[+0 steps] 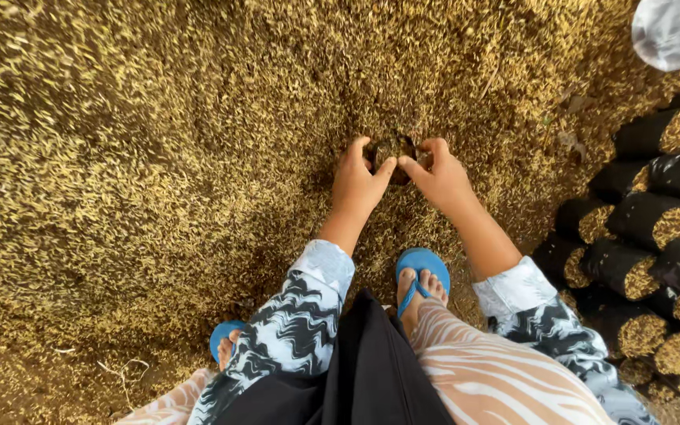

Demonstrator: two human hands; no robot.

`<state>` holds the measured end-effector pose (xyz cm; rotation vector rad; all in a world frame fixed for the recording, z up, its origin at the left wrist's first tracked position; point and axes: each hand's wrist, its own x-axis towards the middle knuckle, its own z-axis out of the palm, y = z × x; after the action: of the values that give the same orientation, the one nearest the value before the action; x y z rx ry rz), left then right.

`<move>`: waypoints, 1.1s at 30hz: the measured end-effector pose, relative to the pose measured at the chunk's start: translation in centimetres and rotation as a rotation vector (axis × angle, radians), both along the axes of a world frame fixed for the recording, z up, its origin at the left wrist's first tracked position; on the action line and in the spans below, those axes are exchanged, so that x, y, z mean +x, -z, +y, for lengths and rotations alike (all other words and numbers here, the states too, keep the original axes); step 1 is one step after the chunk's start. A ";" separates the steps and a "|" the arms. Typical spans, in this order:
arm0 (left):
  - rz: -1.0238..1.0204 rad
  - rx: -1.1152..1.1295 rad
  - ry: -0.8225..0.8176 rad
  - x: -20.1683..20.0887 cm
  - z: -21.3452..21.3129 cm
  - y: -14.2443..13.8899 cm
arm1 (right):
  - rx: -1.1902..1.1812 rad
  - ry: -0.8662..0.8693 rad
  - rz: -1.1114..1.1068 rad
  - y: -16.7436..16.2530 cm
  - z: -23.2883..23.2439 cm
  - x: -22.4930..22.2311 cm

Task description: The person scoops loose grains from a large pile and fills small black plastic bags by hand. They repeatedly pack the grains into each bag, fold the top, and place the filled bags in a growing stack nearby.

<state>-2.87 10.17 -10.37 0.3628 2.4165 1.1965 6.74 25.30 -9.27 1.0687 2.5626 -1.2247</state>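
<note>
Standing on a big heap of golden husk (120,157), in blue sandals (423,267), and bending down over it. Reaching out with both hands to a small dark bag (393,151) sitting half sunk in the husk, just ahead of the feet. Pinching one side of its rim with the left hand (360,179), grip closed on the edge. Pinching the other side with the right hand (442,177), grip closed there too. Seeming to be holding the bag's mouth open, at the filling step, though only guessing from the fingers. Pointing the mouth up and a little away, with the long way of the bag likely going down into the heap; too buried to be sure. Needing both grips tight and the mouth kept up for any lift, so as not to be spilling. Stacking up at the right side, many filled black bags (655,220) lying on their sides, husk showing at the ends. Peeking in at the top right corner, a clear plastic bag (674,31).
</note>
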 end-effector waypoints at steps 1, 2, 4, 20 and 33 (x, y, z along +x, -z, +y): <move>-0.057 -0.014 0.016 0.5 -0.2 0.3 | -0.016 0.002 -0.011 0.3 -0.4 0.5; -0.102 -0.022 0.034 0.7 -0.1 0.7 | -0.025 0.005 -0.010 0.7 -0.9 0.6; -0.115 -0.023 0.037 1.1 0.3 1.2 | -0.027 0.014 -0.016 1.3 -1.6 0.6; -0.161 0.022 0.028 1.4 -3.6 -3.0 | 0.230 -0.259 0.113 -5.1 0.2 -10.2; -0.138 0.076 0.003 1.7 -5.6 -1.0 | 0.424 -0.377 0.042 0.3 -2.5 -14.1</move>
<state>-1.16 4.61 -9.39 0.2968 2.2568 1.2720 -7.37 22.76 -9.59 0.5635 2.9508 -0.6386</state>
